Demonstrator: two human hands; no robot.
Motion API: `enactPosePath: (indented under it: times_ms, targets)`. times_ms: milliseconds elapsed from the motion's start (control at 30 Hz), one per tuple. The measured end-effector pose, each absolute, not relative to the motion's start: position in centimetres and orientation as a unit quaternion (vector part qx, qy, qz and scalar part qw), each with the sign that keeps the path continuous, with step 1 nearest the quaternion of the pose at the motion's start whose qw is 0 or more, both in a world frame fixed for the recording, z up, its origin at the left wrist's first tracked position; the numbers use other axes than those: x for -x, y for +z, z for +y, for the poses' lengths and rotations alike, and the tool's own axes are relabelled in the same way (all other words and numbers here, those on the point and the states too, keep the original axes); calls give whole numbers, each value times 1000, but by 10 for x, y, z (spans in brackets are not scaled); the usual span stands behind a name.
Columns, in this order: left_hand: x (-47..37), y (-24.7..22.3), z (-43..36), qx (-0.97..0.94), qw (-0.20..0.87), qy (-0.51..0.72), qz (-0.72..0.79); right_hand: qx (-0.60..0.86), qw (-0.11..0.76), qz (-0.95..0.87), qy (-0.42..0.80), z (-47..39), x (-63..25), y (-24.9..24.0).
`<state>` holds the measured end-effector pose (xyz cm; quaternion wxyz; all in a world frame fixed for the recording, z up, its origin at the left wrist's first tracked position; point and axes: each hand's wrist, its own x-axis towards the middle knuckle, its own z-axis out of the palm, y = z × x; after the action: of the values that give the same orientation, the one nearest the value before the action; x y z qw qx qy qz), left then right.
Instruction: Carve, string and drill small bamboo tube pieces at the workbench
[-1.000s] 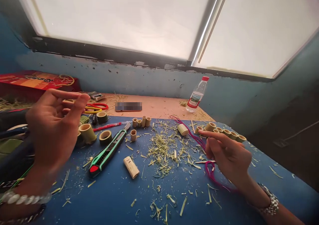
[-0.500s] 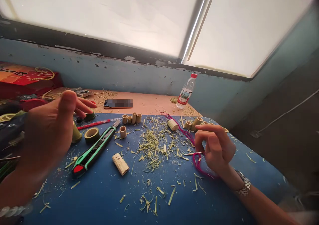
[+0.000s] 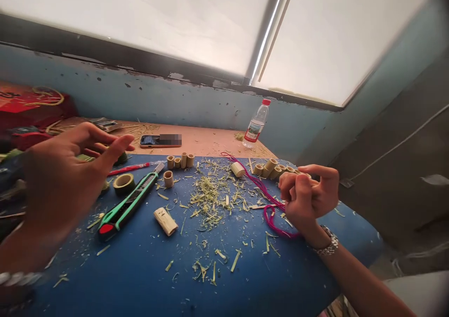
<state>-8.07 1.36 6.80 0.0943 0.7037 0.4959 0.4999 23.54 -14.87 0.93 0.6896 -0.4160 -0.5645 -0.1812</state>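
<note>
My left hand (image 3: 70, 172) hangs in the air above the left side of the blue table (image 3: 133, 279). Its thumb tip meets the fingertips; anything between them is too fine to make out. On the right, my right hand (image 3: 308, 190) is raised with fingers curled and thumb pressed against them, and what they may grip is hidden. Purple cord (image 3: 271, 223) lies beside and partly behind that hand. A short piece of split bamboo (image 3: 165, 221) with small dark marks rests between the hands. Near my left hand lie a green utility knife (image 3: 129, 205) and a bamboo ring (image 3: 124, 182).
Bamboo shavings (image 3: 210, 195) cover the table's middle. Short bamboo tubes (image 3: 183, 160) stand behind them, with more bamboo pieces (image 3: 270, 168) at the right. Farther back are a red pen (image 3: 129, 169), a phone (image 3: 150, 140), a water bottle (image 3: 255, 125) and a red box (image 3: 31, 104).
My left thumb has come down from upright to meet the fingertips. My right hand has turned and its fingers have curled in more. The view has shifted slightly.
</note>
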Motion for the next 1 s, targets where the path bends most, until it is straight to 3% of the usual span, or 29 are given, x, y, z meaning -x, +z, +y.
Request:
enactPosePath:
  times_ms: [100, 167, 333, 600, 1000]
  targets:
    - [80, 71, 10, -714, 100, 474, 506, 429, 691, -557, -169, -149, -236, 8]
    - [80, 69, 12, -756, 76, 384, 524, 428, 685, -566, -164, -149, -236, 8]
    - [80, 48, 27, -879, -124, 183, 423, 436, 653, -598, -162, -150, -236, 8]
    - [80, 25, 39, -896, -117, 114, 413, 452, 625, -617, -159, -153, -238, 5]
    - [73, 36, 24, -852, -113, 186, 475, 440, 621, -637, -124, -154, -239, 6]
